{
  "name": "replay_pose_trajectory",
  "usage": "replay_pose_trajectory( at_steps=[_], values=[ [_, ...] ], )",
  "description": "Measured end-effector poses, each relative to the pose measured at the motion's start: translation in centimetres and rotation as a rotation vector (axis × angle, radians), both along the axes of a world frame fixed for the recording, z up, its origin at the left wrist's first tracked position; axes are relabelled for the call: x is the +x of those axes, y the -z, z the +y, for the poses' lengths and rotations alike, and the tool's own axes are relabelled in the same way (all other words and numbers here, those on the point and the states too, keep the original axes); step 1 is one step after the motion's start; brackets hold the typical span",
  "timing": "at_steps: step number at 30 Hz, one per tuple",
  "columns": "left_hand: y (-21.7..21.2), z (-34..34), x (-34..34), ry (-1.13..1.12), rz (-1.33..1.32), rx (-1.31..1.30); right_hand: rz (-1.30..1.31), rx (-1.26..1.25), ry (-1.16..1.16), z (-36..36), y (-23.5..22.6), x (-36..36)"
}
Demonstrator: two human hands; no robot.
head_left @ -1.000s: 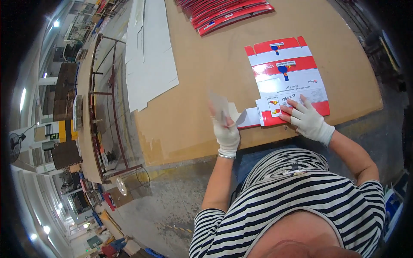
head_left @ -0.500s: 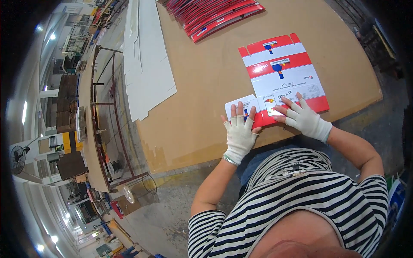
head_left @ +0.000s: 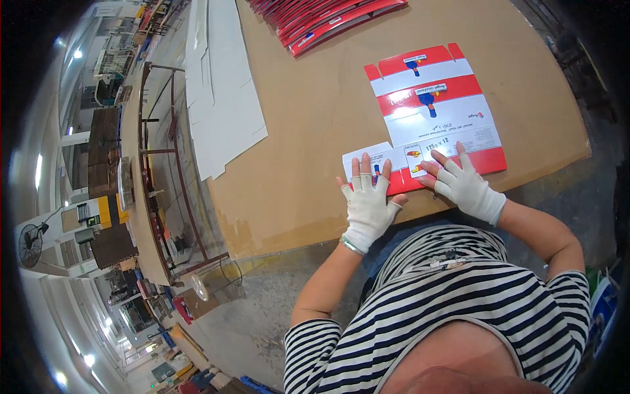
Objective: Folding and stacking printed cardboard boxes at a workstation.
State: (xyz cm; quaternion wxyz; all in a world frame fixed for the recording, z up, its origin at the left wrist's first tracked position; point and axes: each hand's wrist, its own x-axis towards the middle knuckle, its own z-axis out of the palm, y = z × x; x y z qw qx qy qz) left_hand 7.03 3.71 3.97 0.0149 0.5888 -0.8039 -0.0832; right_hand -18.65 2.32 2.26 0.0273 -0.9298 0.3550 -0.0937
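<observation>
A red and white printed carton blank (head_left: 433, 121) lies on the brown tabletop in front of me, with a small side flap (head_left: 354, 164) at its left. Pressed on that flap, my left hand (head_left: 371, 207) lies flat with its fingers spread; it wears a white fingerless glove. My right hand (head_left: 462, 184), gloved the same way, rests on the carton's near edge. Its fingers are stretched out and slightly apart. Neither hand grips anything. What lies beneath the palms is hidden.
A stack of red carton blanks (head_left: 341, 26) lies at the table's far edge. White cardboard sheets (head_left: 220, 98) cover the far left of the brown tabletop (head_left: 295, 184). Beyond stands a metal-framed rack (head_left: 174, 151), with a fan (head_left: 30, 244) farther off at the left.
The view has shifted slightly. Both hands stay in nearly the same place on the carton blank, fingers still spread, and the carton itself lies as before.
</observation>
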Motion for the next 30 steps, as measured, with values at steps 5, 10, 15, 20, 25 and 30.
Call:
replay_pose_trajectory(
  at_steps=[5,10,15,20,25,30],
  values=[
    [0.6,-0.4,-0.3,-0.081,0.121,-0.031,-0.003,-0.001,-0.012,-0.4,-0.1,0.2],
    [0.5,-3.6,-1.3,-0.209,0.255,-0.014,0.025,-0.013,-0.022,-0.7,-0.8,-0.1],
    [2.6,-11.8,0.3,-0.311,0.301,-0.270,0.018,-0.005,-0.076,-2.4,-0.9,-0.3],
    [0.8,-18.7,11.3,-0.401,0.313,-0.569,0.086,0.011,-0.081,-13.0,-5.8,2.7],
    [1.9,-20.2,26.4,-0.728,-0.103,-0.394,0.131,-0.260,0.263,-22.9,-5.0,6.8],
    [2.0,-19.4,38.5,-1.367,-0.147,-0.143,-0.104,-0.315,0.021,-20.6,0.2,11.2]
  ],
)
